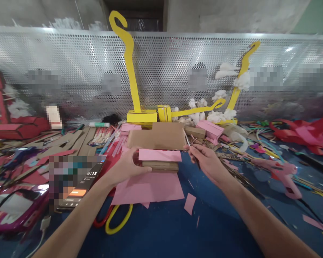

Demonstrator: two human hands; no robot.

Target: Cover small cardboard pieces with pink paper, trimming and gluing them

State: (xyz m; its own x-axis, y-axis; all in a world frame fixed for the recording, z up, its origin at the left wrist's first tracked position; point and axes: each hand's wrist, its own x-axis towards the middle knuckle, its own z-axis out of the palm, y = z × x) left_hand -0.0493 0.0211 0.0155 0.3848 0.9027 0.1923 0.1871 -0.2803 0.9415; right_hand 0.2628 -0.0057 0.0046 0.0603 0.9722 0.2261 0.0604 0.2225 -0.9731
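Observation:
My left hand (129, 166) grips the left end of a small cardboard block (161, 166), thumb along its front. A pink paper strip (160, 155) covers the block's top. Beneath it lies a larger pink paper sheet (150, 190). To the right of the block, my right hand (203, 159) is closed around a slim knife (187, 139) with a silvery blade pointing up and a dark handle. The blade is beside the right edge of a brown cardboard piece (161, 138) standing behind the block. Scissors with yellow handles (119, 219) lie partly under the pink sheet.
A phone (82, 188) lies near my left forearm. At right rests a pink glue gun (281, 175) with its cord. Tall yellow hook shapes (131, 71) stand before a perforated metal panel (169, 71). Cardboard strips (78, 143) and scraps clutter the left of the blue table (172, 229).

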